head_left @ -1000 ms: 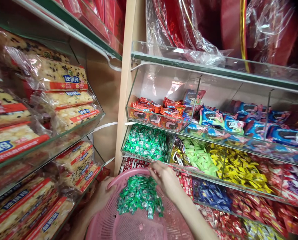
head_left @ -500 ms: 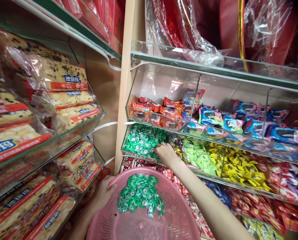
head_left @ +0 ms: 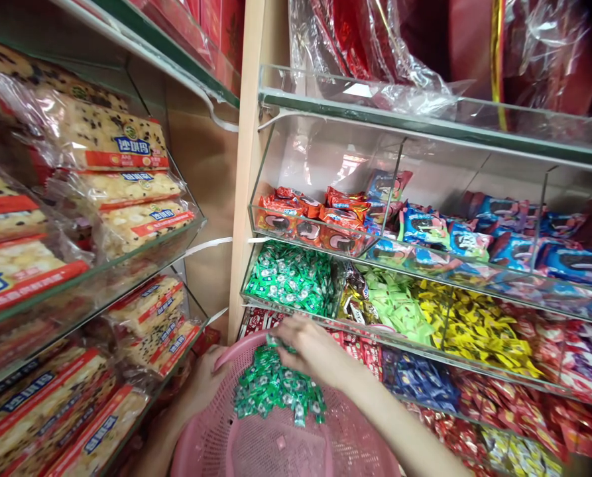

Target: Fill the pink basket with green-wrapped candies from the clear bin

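Note:
My left hand (head_left: 210,376) is closed on the left rim of a pink plastic basket (head_left: 216,430) with perforated sides. Inside the basket lies a heap of green-wrapped candies (head_left: 276,391). Over the far part of that heap is my right hand (head_left: 300,344), its fingers curled down and a bit of green wrapper showing at the fingertips. Just beyond it, a clear shelf bin (head_left: 290,281) is full of the same green candies. The undersides of both hands are hidden.
Packaged sachima bars (head_left: 131,146) fill glass shelves on the left. A wooden post (head_left: 246,165) divides the two shelf units. To the right are light green candies (head_left: 395,298), yellow candies (head_left: 459,324) and blue snack packs (head_left: 574,265). Glass shelf edges jut out above the lower bins.
My right hand has come from the green candy bin down and toward me, over the basket. My left hand stays on the rim. The view has shifted slightly.

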`<state>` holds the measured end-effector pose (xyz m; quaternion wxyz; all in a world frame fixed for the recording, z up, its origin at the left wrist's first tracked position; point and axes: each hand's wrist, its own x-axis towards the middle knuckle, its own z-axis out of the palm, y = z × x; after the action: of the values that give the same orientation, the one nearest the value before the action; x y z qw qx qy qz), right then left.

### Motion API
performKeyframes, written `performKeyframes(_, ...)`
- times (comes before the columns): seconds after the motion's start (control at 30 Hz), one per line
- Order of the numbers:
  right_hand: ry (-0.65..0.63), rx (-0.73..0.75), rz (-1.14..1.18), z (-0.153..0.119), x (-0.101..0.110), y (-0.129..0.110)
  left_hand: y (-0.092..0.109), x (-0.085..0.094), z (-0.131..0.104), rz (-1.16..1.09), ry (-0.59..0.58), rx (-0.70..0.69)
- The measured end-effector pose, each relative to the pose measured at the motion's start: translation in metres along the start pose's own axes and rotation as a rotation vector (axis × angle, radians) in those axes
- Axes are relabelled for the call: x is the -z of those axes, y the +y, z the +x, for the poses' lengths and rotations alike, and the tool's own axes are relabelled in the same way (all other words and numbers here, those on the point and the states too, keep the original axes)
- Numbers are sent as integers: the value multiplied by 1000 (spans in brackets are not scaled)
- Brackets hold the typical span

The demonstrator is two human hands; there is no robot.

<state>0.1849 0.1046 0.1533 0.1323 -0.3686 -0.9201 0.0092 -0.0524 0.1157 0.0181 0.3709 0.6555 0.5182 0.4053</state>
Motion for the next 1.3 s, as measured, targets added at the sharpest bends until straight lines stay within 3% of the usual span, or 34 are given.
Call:
performKeyframes(0.13,-104,-119,-105,-13,-44,23,2,0,-1,18,-6,-9)
performKeyframes(0.27,-132,-223,-236,-21,-65,48,4,1,0,27,2,-12)
performKeyframes(0.73,-211,-319,-296,-18,-67,38,4,1,-1,29,-6,-12)
performKeyframes(1.3,56,-301,-87,-29,-92,55,-1,1,0,100,-20,-29)
